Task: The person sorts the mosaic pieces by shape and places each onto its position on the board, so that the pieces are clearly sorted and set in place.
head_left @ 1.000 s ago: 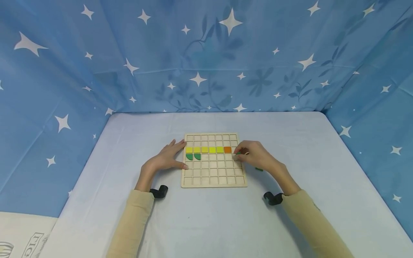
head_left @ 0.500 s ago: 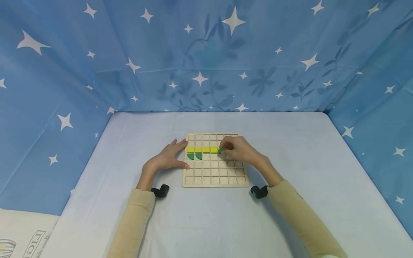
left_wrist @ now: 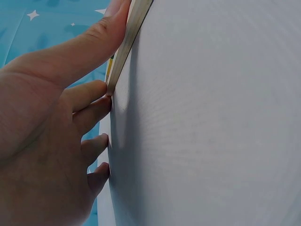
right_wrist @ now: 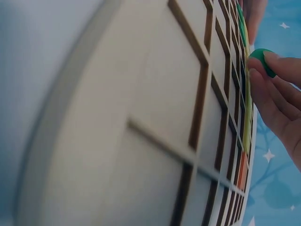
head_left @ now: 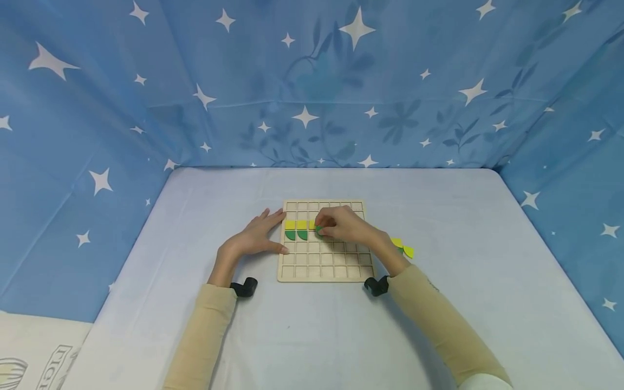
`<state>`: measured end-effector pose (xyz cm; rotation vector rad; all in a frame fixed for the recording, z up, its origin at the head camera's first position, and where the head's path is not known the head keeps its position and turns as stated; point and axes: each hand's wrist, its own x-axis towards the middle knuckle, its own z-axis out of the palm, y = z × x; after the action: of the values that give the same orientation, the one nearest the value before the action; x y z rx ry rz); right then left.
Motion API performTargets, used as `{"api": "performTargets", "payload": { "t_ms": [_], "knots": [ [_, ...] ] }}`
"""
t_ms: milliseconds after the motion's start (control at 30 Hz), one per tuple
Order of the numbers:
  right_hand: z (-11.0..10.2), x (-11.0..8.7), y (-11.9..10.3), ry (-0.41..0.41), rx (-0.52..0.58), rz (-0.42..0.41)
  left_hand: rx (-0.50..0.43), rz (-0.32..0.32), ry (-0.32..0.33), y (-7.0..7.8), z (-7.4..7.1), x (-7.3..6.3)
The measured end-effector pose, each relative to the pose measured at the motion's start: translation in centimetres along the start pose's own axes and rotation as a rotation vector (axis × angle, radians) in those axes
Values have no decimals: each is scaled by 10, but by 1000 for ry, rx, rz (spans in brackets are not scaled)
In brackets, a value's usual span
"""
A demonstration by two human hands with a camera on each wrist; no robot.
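A light wooden grid board lies on the table. My left hand rests at its left edge with fingers spread, thumb and fingertips touching the rim. My right hand hovers over the board's upper half, pinching a green piece between thumb and finger. Yellow square tiles fill part of one row; my right hand covers the rest of it in the head view. An orange tile shows in that row in the right wrist view. Below the yellow squares sit two green quarter-circle tiles.
Loose yellow pieces and a bit of green lie on the table right of the board, partly behind my right forearm. A blue star-patterned curtain hangs behind the white-covered table.
My right hand has moved left from the board's right edge, carrying the green piece to the row with the two green tiles. The left hand stays at the left edge.
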<state>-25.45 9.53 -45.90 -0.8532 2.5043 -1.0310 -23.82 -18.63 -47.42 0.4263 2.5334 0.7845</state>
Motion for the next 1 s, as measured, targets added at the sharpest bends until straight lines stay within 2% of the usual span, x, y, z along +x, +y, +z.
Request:
{"api": "performTargets", "payload": {
  "t_ms": [300,733,1000],
  "knots": [
    [10,14,-2,-85,15,29,-12,10,1,1,-1,-2],
    [11,14,-9,-55,-182,60,9,6,-7,-3,0,2],
    [12,13,-12,-55,-210,29,23,19,-11,-2,0,1]
  ]
}}
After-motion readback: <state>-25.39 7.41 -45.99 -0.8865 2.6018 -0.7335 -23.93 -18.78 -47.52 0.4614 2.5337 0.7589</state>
